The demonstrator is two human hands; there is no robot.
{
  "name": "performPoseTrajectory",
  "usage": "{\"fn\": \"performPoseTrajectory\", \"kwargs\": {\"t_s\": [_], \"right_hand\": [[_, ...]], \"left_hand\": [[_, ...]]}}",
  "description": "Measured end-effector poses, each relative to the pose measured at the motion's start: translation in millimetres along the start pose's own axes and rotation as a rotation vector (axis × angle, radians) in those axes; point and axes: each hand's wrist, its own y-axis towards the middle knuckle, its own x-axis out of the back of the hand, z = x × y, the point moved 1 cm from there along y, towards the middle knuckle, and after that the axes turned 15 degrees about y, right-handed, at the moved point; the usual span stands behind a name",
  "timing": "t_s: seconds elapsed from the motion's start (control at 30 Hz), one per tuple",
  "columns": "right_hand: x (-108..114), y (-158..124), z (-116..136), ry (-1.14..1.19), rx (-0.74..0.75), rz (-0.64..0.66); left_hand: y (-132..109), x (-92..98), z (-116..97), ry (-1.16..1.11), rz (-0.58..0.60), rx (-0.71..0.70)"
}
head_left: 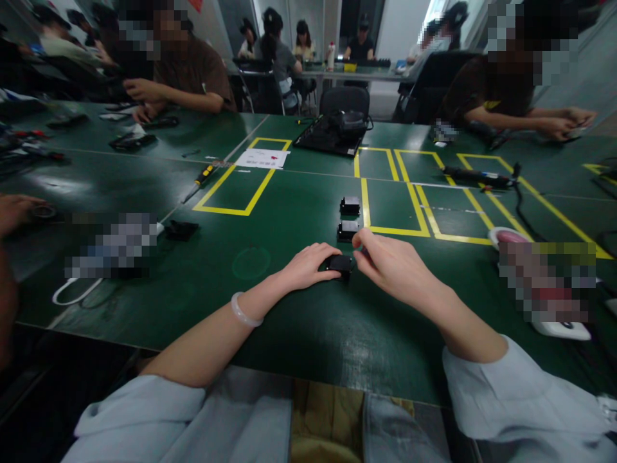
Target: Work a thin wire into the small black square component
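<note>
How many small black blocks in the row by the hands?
3. The near block is in the left hand; the middle block and far block sit beyond it on the green table. Others may be hidden.

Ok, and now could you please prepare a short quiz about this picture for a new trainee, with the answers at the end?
1. What colour is the small part that the left hand grips? A) white; B) black; C) red.
2. True or false: in the picture, the screwdriver lies to the left of the white sheet.
3. Fill the gap: just beyond the gripped part, on the green table, there are ___ similar parts.

Key: 1. B; 2. true; 3. two.
</note>
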Motion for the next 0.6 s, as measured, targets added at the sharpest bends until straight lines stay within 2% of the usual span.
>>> {"fn": "performPoseTrajectory", "kwargs": {"t_s": [0.13,0.43,0.6], "right_hand": [[-2.0,1.9,-0.4,-0.114,-0.063,0.038],[-2.6,-1.4,-2.4,0.017,0.053,-0.022],[-2.4,1.3,-2.3,-0.084,-0.027,0.014]], "left_hand": [[0.0,-0.2,0.5,0.000,0.005,0.001],[0.0,-1.7,0.5,0.013,-0.009,-0.002],[0.3,-0.5,0.0,0.003,0.006,-0.001]]}}
